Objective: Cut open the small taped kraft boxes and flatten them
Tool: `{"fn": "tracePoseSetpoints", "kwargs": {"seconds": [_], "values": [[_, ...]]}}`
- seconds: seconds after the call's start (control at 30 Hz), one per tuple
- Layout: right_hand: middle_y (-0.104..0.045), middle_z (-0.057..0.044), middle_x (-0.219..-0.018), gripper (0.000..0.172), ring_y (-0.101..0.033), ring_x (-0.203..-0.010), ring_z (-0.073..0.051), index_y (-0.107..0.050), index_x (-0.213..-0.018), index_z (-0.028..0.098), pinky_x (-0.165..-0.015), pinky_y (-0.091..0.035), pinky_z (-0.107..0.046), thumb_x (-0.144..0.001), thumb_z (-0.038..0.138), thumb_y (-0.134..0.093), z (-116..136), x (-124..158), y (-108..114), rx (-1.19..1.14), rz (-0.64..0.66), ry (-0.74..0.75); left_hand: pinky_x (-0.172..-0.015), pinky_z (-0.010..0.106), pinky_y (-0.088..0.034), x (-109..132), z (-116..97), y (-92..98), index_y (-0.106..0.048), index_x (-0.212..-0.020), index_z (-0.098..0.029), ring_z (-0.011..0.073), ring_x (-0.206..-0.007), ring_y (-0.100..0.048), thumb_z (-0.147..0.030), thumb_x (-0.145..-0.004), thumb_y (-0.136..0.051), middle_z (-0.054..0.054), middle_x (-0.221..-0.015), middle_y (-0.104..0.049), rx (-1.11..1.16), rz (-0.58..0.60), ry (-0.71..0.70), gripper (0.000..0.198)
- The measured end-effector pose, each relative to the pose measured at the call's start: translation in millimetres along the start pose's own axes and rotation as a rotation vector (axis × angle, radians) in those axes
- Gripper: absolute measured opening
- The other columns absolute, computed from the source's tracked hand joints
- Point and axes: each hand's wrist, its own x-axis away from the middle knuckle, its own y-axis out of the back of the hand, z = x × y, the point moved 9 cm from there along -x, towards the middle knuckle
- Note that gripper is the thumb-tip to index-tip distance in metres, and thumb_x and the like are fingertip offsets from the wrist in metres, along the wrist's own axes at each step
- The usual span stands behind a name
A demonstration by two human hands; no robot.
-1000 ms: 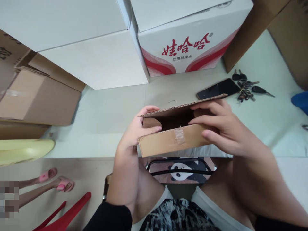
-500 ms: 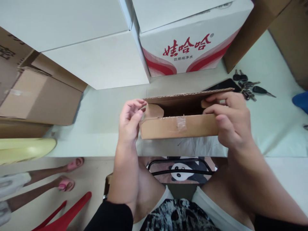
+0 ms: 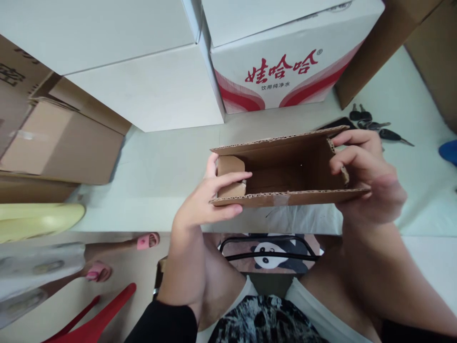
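Observation:
Between my hands is a small brown cardboard box (image 3: 285, 178), its top open toward me and its inside showing bare cardboard. My left hand (image 3: 205, 195) grips the left end, with one finger over the inner flap and the thumb on the near wall. At the right end, my right hand (image 3: 367, 174) has its fingers curled on the short flap, which stands up. A strip of clear tape (image 3: 281, 199) runs on the box's near wall. Behind the box lies a dark flat object (image 3: 337, 123), partly hidden, beside a bunch of keys (image 3: 371, 125).
White cartons (image 3: 150, 90) and a red-and-white water carton (image 3: 285, 76) stand at the back of the pale-covered table (image 3: 160, 190). Brown boxes (image 3: 78, 143) are at the left. Another person's legs in pink sandals (image 3: 100, 271) show beside a red object (image 3: 103, 314).
The box has opened wider and tipped so its inside shows. My left fingers have moved over its left flap; my right hand has shifted right. The other person's foot has moved right.

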Motion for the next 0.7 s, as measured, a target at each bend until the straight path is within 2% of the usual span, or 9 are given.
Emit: {"fn": "tracePoseSetpoints", "kwargs": {"seconds": [0.1,0.2,0.3,0.4,0.47,0.53,0.6,0.7], "values": [[-0.057,-0.006,-0.104,0.063,-0.053,-0.098,-0.026,-0.058,-0.067,0.023,-0.089,-0.039,-0.047,-0.092,0.077,-0.036,-2,0,1,0.01,-0.008,-0.011,-0.115,0.058,-0.037,-1,-7,-2.5,-0.069,-0.114,-0.021,0.0418,-0.139,-0.032,-0.057,-0.076,-0.071,0.015,-0.127,-0.047,-0.048,0.023,-0.024,0.052],[-0.057,-0.006,-0.105,0.059,-0.053,-0.101,-0.027,-0.06,-0.067,0.024,-0.097,-0.037,-0.05,-0.092,0.074,-0.04,-8,1,4,-0.021,-0.037,-0.031,-0.116,0.058,-0.031,-3,-8,-1.1,-0.06,-0.104,-0.024,0.0382,-0.134,-0.035,-0.054,-0.076,-0.072,0.01,-0.107,-0.052,-0.029,-0.034,-0.094,0.043],[-0.058,-0.006,-0.106,0.055,-0.054,-0.104,-0.028,-0.062,-0.069,0.024,-0.102,-0.036,-0.052,-0.092,0.071,-0.043,-13,2,6,-0.027,-0.05,-0.029,-0.112,0.058,-0.033,-4,-9,4.1,-0.052,-0.102,-0.026,0.0367,-0.13,-0.039,-0.053,-0.077,-0.074,0.008,-0.112,-0.048,0.023,-0.147,-0.194,0.043],[-0.059,-0.007,-0.108,0.05,-0.054,-0.109,-0.029,-0.064,-0.072,0.025,-0.106,-0.036,-0.053,-0.092,0.067,-0.045,-18,3,6,-0.02,-0.056,-0.035,-0.105,0.053,-0.038,-5,-12,9.7,-0.047,-0.098,-0.026,0.034,-0.125,-0.045,-0.052,-0.076,-0.078,0.008,-0.12,-0.046,0.093,-0.243,-0.307,0.046],[-0.06,-0.007,-0.108,0.048,-0.055,-0.112,-0.03,-0.065,-0.076,0.026,-0.108,-0.037,-0.054,-0.091,0.067,-0.046,-19,2,6,-0.051,-0.074,-0.042,-0.1,0.049,-0.041,-5,-15,15.2,-0.044,-0.094,-0.027,0.0309,-0.118,-0.049,-0.051,-0.072,-0.084,0.007,-0.119,-0.048,0.137,-0.308,-0.378,0.052],[-0.06,-0.006,-0.109,0.045,-0.057,-0.115,-0.031,-0.066,-0.084,0.028,-0.108,-0.04,-0.055,-0.087,0.071,-0.051,-23,2,5,-0.153,-0.088,-0.067,-0.093,0.044,-0.045,-3,-16,22.4,-0.043,-0.093,-0.027,0.0272,-0.108,-0.053,-0.05,-0.065,-0.089,0.004,-0.112,-0.051,0.183,-0.387,-0.45,0.059],[-0.061,-0.004,-0.119,0.047,-0.057,-0.122,-0.032,-0.066,-0.099,0.032,-0.109,-0.044,-0.056,-0.08,0.075,-0.06,-28,1,-1,-0.292,-0.061,-0.105,-0.084,0.039,-0.046,0,-15,31.9,-0.042,-0.092,-0.027,0.0243,-0.1,-0.055,-0.047,-0.062,-0.091,0.003,-0.104,-0.053,0.24,-0.497,-0.516,0.061],[-0.053,-0.001,-0.142,0.066,-0.05,-0.138,-0.032,-0.055,-0.128,0.041,-0.115,-0.042,-0.057,-0.073,0.074,-0.071,-32,3,-17,-0.404,0.098,-0.128,-0.083,0.039,-0.048,5,-9,46.2,-0.041,-0.085,-0.026,0.0236,-0.098,-0.057,-0.047,-0.057,-0.092,0.002,-0.101,-0.055,0.36,-0.683,-0.521,0.063]]}}
